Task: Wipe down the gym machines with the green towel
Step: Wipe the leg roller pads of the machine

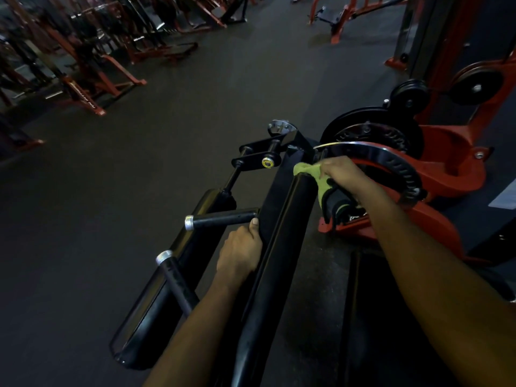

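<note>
A black and red gym machine fills the lower middle of the head view, with a long black padded bar point(282, 233) running toward me. My right hand point(346, 175) grips the green towel point(310, 171) and presses it on the far end of that bar, beside a black handle grip point(339, 203). My left hand point(241, 250) holds the left edge of the black bar, thumb up, just under a short black handle point(223, 217) with a silver cap.
A second silver-capped handle point(176, 277) and a black roller pad point(156, 297) sit to the left. The red frame with a black notched arc point(402, 166) and pulleys point(409, 94) stands on the right. Red racks point(92, 85) line the far left across dark open floor point(139, 163).
</note>
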The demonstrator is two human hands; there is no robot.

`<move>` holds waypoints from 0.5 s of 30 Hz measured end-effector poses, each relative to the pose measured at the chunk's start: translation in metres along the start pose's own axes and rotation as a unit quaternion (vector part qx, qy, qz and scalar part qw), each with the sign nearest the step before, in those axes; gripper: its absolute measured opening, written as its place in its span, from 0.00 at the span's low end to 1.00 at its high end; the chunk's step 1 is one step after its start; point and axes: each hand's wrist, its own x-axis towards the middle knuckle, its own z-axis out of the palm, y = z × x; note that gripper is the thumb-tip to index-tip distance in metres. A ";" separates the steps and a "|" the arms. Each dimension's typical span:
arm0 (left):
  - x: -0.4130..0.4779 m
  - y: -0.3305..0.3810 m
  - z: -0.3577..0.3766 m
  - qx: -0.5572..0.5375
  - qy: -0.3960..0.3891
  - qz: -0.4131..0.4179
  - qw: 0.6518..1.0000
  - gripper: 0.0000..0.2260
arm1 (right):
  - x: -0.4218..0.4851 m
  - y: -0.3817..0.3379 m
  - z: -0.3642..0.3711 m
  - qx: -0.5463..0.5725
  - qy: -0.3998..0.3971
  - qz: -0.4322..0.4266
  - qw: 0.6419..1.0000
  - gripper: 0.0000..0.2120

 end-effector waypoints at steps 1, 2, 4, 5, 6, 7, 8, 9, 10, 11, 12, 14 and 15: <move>0.000 0.000 0.000 -0.001 0.003 0.001 1.000 0.29 | -0.001 -0.001 0.001 -0.002 0.010 -0.019 1.000 0.15; 0.000 0.000 0.000 0.000 0.004 0.002 1.000 0.29 | -0.003 0.004 0.004 0.020 0.018 -0.023 0.999 0.18; 0.000 0.000 0.000 0.002 -0.001 0.000 1.000 0.29 | -0.015 0.023 0.013 0.084 0.034 0.007 0.996 0.20; 0.000 0.000 0.000 0.002 0.001 0.001 1.000 0.29 | -0.019 0.033 0.017 0.100 0.033 0.032 0.994 0.20; 0.000 0.000 0.000 0.002 0.003 0.002 1.000 0.29 | -0.020 0.040 0.021 0.111 0.021 0.046 0.993 0.20; 0.000 0.001 0.000 0.002 0.001 0.002 1.000 0.29 | -0.019 0.042 0.021 0.114 0.006 0.063 0.991 0.19; 0.000 0.002 0.000 0.000 -0.001 0.002 1.000 0.29 | -0.016 0.038 0.019 0.107 -0.007 0.073 0.992 0.19; 0.000 0.001 0.000 0.000 -0.003 0.001 1.000 0.29 | -0.013 0.032 0.016 0.091 -0.021 0.074 0.993 0.18; 0.000 0.001 0.000 0.000 -0.002 0.002 1.000 0.29 | -0.011 0.026 0.011 0.078 -0.029 0.065 0.994 0.19; 0.000 0.000 0.001 -0.001 -0.001 0.002 1.000 0.29 | -0.010 0.020 0.006 0.076 -0.025 0.046 0.996 0.20; 0.001 -0.001 0.001 -0.001 0.000 0.005 1.000 0.29 | -0.010 0.016 0.003 0.086 -0.012 0.021 0.996 0.22; 0.002 -0.002 0.001 0.001 0.000 0.006 1.000 0.30 | -0.012 0.018 0.006 0.146 -0.008 0.010 0.989 0.22; 0.002 -0.001 0.001 0.002 -0.001 0.005 1.000 0.30 | -0.015 0.024 0.010 0.183 -0.012 0.032 0.983 0.21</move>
